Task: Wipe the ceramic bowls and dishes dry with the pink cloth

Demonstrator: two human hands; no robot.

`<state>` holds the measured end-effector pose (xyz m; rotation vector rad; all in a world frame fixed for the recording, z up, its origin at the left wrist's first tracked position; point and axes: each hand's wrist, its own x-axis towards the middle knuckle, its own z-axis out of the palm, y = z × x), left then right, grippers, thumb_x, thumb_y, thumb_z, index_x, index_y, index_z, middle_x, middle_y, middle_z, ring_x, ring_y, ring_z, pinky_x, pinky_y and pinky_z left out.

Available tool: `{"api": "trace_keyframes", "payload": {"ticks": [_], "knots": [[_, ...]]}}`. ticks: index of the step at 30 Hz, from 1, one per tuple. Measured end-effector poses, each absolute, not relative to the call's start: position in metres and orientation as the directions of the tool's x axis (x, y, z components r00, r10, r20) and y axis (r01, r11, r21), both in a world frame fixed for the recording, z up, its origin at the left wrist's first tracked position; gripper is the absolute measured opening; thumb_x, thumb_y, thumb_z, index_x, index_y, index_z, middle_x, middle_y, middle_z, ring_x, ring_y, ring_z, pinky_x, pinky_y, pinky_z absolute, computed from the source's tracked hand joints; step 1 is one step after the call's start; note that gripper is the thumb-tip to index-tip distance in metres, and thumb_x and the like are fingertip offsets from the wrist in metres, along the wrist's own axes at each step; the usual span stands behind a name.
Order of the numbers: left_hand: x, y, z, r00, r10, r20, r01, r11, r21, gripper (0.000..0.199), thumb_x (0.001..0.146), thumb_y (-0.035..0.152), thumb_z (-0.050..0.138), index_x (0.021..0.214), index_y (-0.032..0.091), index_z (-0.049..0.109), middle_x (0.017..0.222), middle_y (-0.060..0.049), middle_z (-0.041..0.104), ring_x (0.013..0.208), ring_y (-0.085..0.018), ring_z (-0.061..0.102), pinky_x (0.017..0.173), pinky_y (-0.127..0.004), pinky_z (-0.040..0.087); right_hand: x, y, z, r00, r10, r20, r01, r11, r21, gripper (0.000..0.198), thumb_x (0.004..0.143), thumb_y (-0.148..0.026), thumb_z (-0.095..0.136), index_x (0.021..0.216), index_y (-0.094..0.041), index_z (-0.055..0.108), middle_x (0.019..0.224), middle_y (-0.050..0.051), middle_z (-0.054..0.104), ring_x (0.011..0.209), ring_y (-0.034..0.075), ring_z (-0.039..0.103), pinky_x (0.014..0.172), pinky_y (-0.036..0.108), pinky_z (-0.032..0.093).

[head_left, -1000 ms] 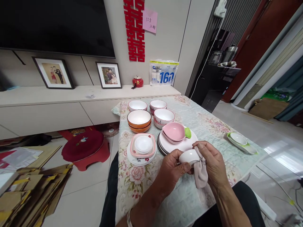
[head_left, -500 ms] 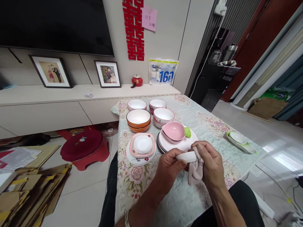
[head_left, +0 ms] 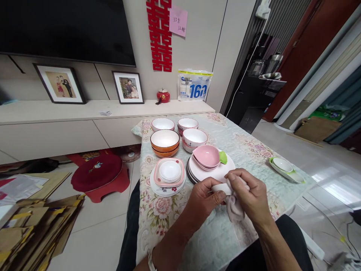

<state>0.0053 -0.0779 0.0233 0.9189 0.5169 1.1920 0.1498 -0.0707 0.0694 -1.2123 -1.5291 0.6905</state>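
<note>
My left hand (head_left: pixel 207 197) pinches a small white dish (head_left: pixel 221 189) by its left edge, tilted so mostly its side shows. My right hand (head_left: pixel 248 192) is closed on a pale pink cloth (head_left: pixel 235 207), pressed over the dish's right edge; part of the cloth hangs below. Just beyond the hands, a pink strawberry-shaped bowl (head_left: pixel 207 156) with a green leaf handle rests on a stack of white plates (head_left: pixel 229 165). Left of them, small white dishes (head_left: pixel 170 170) sit on pink-rimmed square plates (head_left: pixel 158 177), with round flowered plates (head_left: pixel 158 191) underneath.
Orange bowls (head_left: pixel 165 145), a patterned white bowl (head_left: pixel 194 139) and more bowls (head_left: pixel 163 124) stand farther back on the flowered tablecloth (head_left: pixel 162 210). A green-edged dish holding a small bowl (head_left: pixel 283 164) lies at the right. A red stool (head_left: pixel 98 173) and flattened cardboard (head_left: pixel 42 222) are left on the floor.
My right hand has shifted slightly left with the cloth, covering more of the dish's right side. The hanging cloth has moved a little right. My left hand still grips the dish.
</note>
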Motion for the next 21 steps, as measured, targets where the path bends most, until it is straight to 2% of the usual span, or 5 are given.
{"api": "trace_keyframes", "payload": {"ticks": [4, 7, 11, 15, 21], "knots": [[0.004, -0.077, 0.026, 0.266, 0.946, 0.183, -0.526, -0.016, 0.850, 0.023, 0.076, 0.033, 0.078, 0.075, 0.014, 0.065, 0.068, 0.001, 0.057, 0.067, -0.013, 0.051, 0.066, -0.027, 0.041, 0.145, -0.073, 0.071, -0.145, 0.778, 0.611, 0.554, 0.576, -0.602, 0.015, 0.089, -0.028, 0.059, 0.080, -0.020, 0.068, 0.074, 0.002, 0.066, 0.067, 0.016, 0.059, 0.063, 0.028, 0.044], [0.005, -0.077, 0.025, 0.224, 0.950, 0.218, -0.548, -0.062, 0.834, 0.020, 0.076, 0.030, 0.079, 0.079, 0.014, 0.069, 0.074, 0.001, 0.060, 0.071, -0.013, 0.051, 0.069, -0.026, 0.041, 0.141, -0.074, 0.066, 0.024, 0.811, 0.584, 0.488, 0.501, -0.715, 0.015, 0.089, -0.031, 0.062, 0.080, -0.021, 0.068, 0.072, 0.000, 0.064, 0.063, 0.014, 0.056, 0.060, 0.026, 0.043], [0.010, -0.079, 0.022, 0.228, 0.958, 0.173, -0.704, 0.039, 0.709, 0.023, 0.075, 0.034, 0.081, 0.083, 0.015, 0.069, 0.069, 0.000, 0.066, 0.062, -0.012, 0.055, 0.062, -0.025, 0.042, 0.135, -0.072, 0.059, 0.213, 0.957, 0.196, -0.017, 0.204, -0.979, 0.027, 0.087, -0.046, 0.063, 0.078, -0.021, 0.064, 0.062, -0.003, 0.057, 0.050, 0.011, 0.049, 0.046, 0.023, 0.038], [0.012, -0.079, 0.023, 0.295, 0.949, 0.111, -0.770, 0.168, 0.615, 0.033, 0.071, 0.040, 0.084, 0.083, 0.015, 0.066, 0.060, -0.001, 0.068, 0.052, -0.013, 0.057, 0.052, -0.024, 0.039, 0.128, -0.069, 0.056, 0.146, 0.989, -0.039, -0.418, 0.026, -0.908, 0.029, 0.084, -0.049, 0.065, 0.078, -0.022, 0.058, 0.059, -0.005, 0.055, 0.045, 0.012, 0.047, 0.043, 0.024, 0.041], [0.005, -0.077, 0.026, 0.308, 0.946, 0.098, -0.597, 0.112, 0.794, 0.027, 0.075, 0.033, 0.082, 0.084, 0.012, 0.068, 0.072, -0.001, 0.066, 0.067, -0.012, 0.059, 0.066, -0.025, 0.047, 0.145, -0.067, 0.059, 0.140, 0.989, 0.057, -0.083, 0.069, -0.994, 0.030, 0.083, -0.049, 0.068, 0.076, -0.020, 0.063, 0.055, -0.004, 0.054, 0.044, 0.012, 0.047, 0.045, 0.025, 0.039]]}}
